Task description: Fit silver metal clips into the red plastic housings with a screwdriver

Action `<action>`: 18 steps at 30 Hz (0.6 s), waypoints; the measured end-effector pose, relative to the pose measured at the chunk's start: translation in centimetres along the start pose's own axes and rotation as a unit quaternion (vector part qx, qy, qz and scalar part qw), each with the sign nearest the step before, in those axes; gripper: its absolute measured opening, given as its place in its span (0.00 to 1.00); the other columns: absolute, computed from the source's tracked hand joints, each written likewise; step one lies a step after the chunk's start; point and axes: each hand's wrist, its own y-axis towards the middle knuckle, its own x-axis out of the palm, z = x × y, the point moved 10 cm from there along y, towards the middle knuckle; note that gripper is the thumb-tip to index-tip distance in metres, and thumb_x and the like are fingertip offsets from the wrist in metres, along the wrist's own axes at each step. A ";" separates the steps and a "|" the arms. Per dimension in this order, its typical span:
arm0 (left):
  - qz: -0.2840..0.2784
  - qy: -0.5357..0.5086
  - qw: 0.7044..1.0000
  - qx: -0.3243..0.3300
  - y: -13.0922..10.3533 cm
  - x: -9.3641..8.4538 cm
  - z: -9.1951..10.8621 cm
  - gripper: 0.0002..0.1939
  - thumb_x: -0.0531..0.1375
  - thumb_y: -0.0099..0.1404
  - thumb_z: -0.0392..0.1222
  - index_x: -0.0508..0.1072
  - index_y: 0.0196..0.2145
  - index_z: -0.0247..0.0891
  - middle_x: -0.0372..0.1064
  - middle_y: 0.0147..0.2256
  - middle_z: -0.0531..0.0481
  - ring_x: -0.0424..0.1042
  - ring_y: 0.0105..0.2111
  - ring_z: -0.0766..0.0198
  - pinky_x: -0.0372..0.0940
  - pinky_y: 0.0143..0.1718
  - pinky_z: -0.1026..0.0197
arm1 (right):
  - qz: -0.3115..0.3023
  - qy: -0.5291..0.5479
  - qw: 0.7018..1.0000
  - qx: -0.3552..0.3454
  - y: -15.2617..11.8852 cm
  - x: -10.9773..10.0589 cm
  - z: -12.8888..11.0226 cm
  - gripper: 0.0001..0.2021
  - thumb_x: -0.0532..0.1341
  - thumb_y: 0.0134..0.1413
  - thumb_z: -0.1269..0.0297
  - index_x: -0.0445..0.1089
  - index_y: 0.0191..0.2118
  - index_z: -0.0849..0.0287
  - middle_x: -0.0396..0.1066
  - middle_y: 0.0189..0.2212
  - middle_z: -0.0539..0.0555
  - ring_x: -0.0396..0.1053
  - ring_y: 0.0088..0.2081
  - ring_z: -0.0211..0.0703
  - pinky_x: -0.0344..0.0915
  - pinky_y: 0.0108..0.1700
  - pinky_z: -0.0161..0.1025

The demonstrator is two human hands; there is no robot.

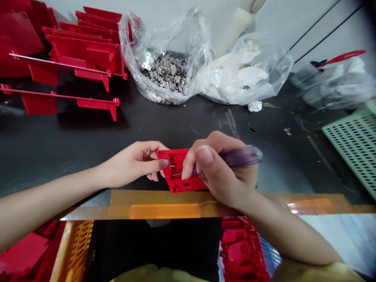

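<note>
Pinching case [190, 188] near front of desk [141, 125] with left hand [135, 164] — gripping tool [243, 156] in closed right hand [226, 178]. Probably mid-step, working inside slot [176, 159] beside spring [172, 166]; calls for steady bracing, light pressure. Cannot tell tip contact — hidden by fingers.

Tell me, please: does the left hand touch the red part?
Touching. The head view shows the left hand gripping the red part at its left end, thumb over the edge.
</note>
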 end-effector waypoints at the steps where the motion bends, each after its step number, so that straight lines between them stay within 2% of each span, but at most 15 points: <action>1: -0.001 0.002 1.000 -0.002 0.0 0.0 0.0 0.11 0.60 0.61 0.48 0.70 0.35 0.37 0.72 0.28 0.53 0.69 0.24 0.70 0.66 0.28 0.66 | 0.001 -0.001 1.000 0.001 -0.1 -0.1 0.1 0.13 0.61 0.57 0.63 0.60 0.24 0.54 0.64 0.17 0.45 0.54 0.16 0.34 0.50 0.18 0.36; 9: 0.005 -0.005 1.000 -0.005 -0.1 0.0 -0.3 0.12 0.60 0.60 0.49 0.70 0.36 0.38 0.72 0.27 0.53 0.69 0.24 0.69 0.66 0.28 0.66 | -0.032 0.030 0.999 -0.001 -0.1 0.5 0.0 0.11 0.59 0.58 0.68 0.62 0.25 0.54 0.64 0.19 0.46 0.57 0.19 0.34 0.52 0.20 0.36; 14: 0.019 -0.008 1.000 0.002 -0.1 -0.2 -0.3 0.13 0.62 0.58 0.50 0.71 0.35 0.38 0.70 0.24 0.55 0.68 0.23 0.69 0.65 0.26 0.66 | -0.006 0.008 1.000 -0.023 0.0 0.4 -0.7 0.12 0.59 0.59 0.65 0.63 0.24 0.54 0.64 0.19 0.48 0.61 0.21 0.37 0.55 0.22 0.37; 18: 0.019 -0.017 1.000 0.008 -0.1 -0.2 -0.2 0.11 0.62 0.59 0.49 0.71 0.34 0.39 0.70 0.25 0.55 0.68 0.23 0.69 0.65 0.26 0.67 | -0.015 -0.020 1.000 -0.011 0.2 0.5 -0.4 0.15 0.58 0.59 0.61 0.61 0.22 0.54 0.62 0.19 0.48 0.62 0.22 0.37 0.57 0.23 0.37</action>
